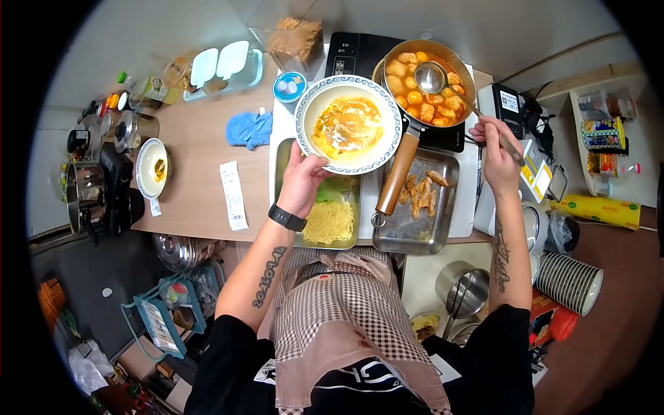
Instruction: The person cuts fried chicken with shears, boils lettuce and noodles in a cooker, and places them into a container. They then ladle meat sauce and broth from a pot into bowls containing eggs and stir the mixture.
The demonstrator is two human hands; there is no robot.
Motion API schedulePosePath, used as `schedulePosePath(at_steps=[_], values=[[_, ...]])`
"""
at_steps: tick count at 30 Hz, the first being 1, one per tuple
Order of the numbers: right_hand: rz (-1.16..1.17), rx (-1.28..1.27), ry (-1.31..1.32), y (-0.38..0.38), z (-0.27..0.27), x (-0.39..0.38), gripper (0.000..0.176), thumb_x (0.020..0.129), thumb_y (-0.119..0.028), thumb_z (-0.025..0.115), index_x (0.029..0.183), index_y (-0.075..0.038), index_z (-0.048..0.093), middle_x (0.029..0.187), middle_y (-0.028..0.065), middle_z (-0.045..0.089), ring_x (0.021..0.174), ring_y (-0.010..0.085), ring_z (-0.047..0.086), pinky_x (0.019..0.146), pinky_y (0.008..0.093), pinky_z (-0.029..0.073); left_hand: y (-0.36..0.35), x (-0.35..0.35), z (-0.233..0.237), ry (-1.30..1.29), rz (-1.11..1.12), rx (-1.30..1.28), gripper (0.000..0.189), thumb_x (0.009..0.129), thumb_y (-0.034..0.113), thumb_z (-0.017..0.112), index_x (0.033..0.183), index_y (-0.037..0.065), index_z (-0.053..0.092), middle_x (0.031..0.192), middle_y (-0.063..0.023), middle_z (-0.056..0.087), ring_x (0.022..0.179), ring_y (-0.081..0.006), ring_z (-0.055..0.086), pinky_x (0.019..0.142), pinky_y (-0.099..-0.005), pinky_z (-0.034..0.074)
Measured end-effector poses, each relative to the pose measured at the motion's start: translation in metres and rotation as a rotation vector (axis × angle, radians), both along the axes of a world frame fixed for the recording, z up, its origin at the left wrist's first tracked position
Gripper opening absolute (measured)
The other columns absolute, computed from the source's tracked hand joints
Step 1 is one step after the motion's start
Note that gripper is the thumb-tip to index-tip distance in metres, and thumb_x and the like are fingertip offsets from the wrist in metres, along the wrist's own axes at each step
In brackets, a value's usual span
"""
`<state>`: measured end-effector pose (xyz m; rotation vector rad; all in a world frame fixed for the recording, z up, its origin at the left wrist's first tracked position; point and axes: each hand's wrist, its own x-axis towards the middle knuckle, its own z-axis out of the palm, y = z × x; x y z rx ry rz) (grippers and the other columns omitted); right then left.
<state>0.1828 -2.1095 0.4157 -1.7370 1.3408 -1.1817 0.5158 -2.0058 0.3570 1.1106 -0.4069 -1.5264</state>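
Observation:
My left hand [304, 181] grips the near left rim of a patterned bowl [302, 124] with orange-yellow broth in it, held above a metal tray. My right hand [499, 149] is closed round the handle of a ladle [431, 77]. The ladle's round head sits in a pan [472, 83] of red stew with round pieces and chunks. The pan's wooden handle [399, 173] points toward me. Below the bowl, noodles [329, 222] and a green leaf lie in the left tray; browned meat pieces [422, 194] lie in the right tray.
A black cooker [344, 50] is under the pan. On the left are a blue cloth [250, 130], a paper slip [234, 195], a second bowl [143, 168] and lidded containers [233, 59]. Stacked bowls [568, 282] and a printer-like machine [503, 104] are at right.

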Motion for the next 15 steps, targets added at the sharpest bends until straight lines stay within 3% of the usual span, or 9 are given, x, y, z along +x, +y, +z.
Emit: schedulePosePath(at_steps=[7,15], values=[[-0.086,0.148,-0.220,-0.019,-0.010,-0.013,0.028,0.103,-0.017,0.047,0.105,0.007,0.062,0.086,0.0114,0.067,0.075,0.0160,0.068,0.070,0.0261,0.056,0.000,0.001,0.000,-0.015,-0.008,0.000,0.052,0.087,0.003,0.052,0.136,0.014,0.041,0.113,-0.0012,0.063,0.091,-0.0104,0.062,0.081,-0.0283,0.046],[-0.149,0.255,-0.372,-0.029,-0.008,-0.025,0.026,0.102,-0.017,0.047,0.101,0.005,0.060,0.083,0.0127,0.066,0.073,0.0193,0.069,0.067,0.0271,0.056,-0.001,0.004,-0.007,-0.005,-0.014,-0.002,0.055,0.087,0.002,0.052,0.139,0.014,0.039,0.113,-0.0007,0.063,0.088,-0.0097,0.061,0.078,-0.0275,0.047]])
